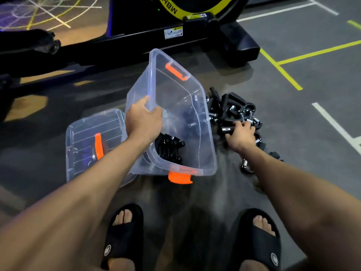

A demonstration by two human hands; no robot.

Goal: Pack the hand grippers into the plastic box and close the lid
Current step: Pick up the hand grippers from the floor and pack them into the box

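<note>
While your left hand [143,119] grips the tilted plastic box [175,106] rim, your right hand [241,135] curls round hand grippers [232,109]; next, lift them leftward inside.

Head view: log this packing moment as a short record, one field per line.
box: clear plastic box with orange latches, tilted up on one side, open
box contents: a few black hand grippers in its low corner
lid: clear plastic lid with orange handle, flat on the floor left of the box, off
left hand: left hand grips the box's left rim
right hand: right hand, fingers curled on the pile
pile: heap of black hand grippers with metal springs, on the floor right of the box
progress: most grippers unpacked
</note>
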